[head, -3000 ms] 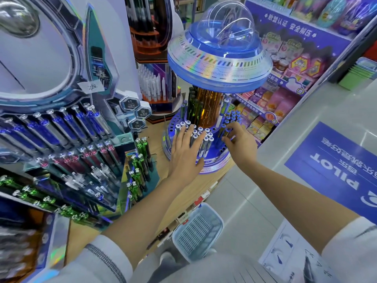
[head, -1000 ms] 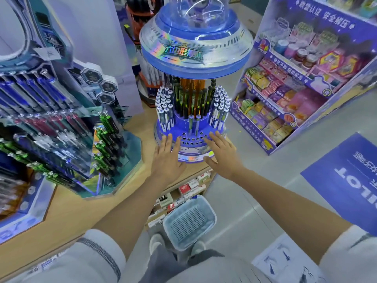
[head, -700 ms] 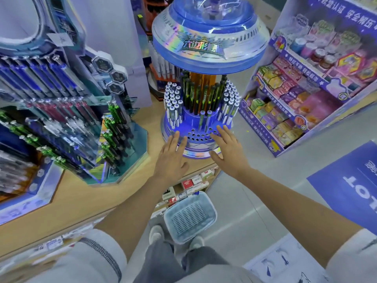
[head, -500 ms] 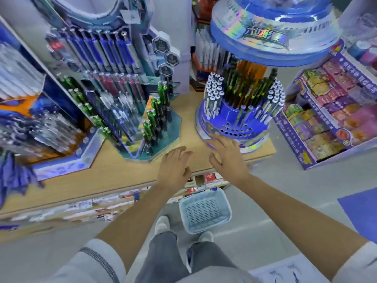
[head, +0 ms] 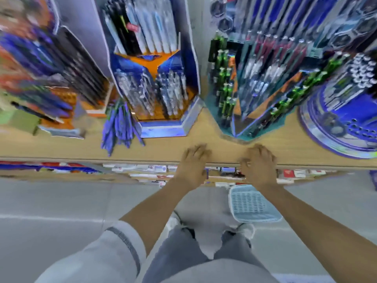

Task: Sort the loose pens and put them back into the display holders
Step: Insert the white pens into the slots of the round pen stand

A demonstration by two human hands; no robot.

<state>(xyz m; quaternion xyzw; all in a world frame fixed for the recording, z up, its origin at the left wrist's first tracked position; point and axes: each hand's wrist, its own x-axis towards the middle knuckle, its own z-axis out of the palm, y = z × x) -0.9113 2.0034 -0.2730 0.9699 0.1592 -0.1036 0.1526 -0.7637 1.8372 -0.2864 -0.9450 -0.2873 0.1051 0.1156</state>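
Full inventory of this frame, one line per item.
loose pens: one pile, number blurred, purple, on the counter left of the orange-blue holder
orange-blue holder: one, counter centre, silvery pens inside
teal holder: one, right of centre, green pens along its sides
round holder: one, blue, far right of the counter
counter: one, wood
basket: one, pale blue, on the floor below the right hand
left hand: empty, at the counter edge
right hand: empty, at the counter edge

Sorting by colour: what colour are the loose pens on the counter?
Loose pens: purple, head view.
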